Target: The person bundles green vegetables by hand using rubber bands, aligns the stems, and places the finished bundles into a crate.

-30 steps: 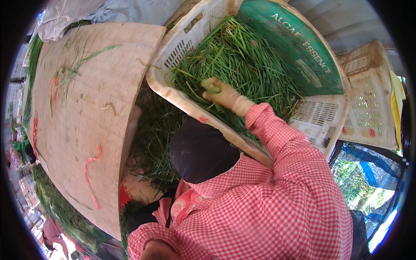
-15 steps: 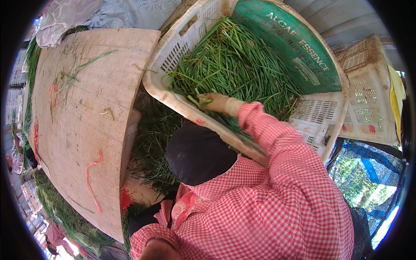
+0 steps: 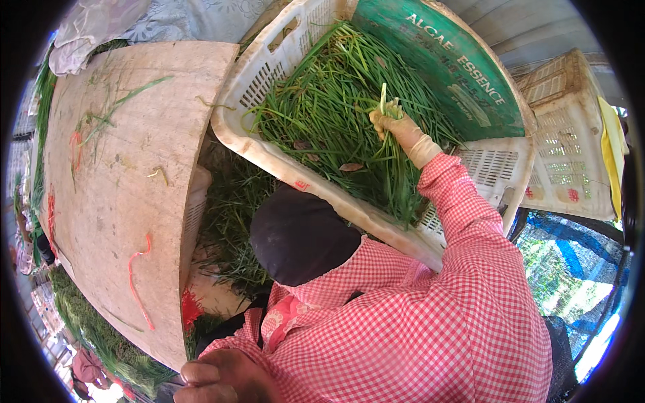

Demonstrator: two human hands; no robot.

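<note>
At the lower edge, left of the middle, a bare hand shows large and close, its fingers curled. By its place I take it as my left hand [image 3: 232,379]; what lies inside its fingers, if anything, is hidden. It overlaps the sleeve of a co-worker in a pink checked shirt [image 3: 416,342] and dark cap [image 3: 302,235], who bends forward in front of me. The co-worker's gloved right hand [image 3: 398,127] grips a bunch of long green stalks [image 3: 393,171], pale ends up, over a white crate [image 3: 235,131] holding loose greens [image 3: 322,101]. My right hand is out of sight.
A pale board [image 3: 134,181] on the left bears a red string [image 3: 133,285] and scattered green bits. A green panel [image 3: 443,67] lines the crate's far side. Another white crate [image 3: 564,148] stands at the right. More greens [image 3: 235,215] lie between board and crate.
The co-worker's gloved hand has moved right from the crate's near rim, lifting the stalks over the pile. My left hand has come further into view, upward and left.
</note>
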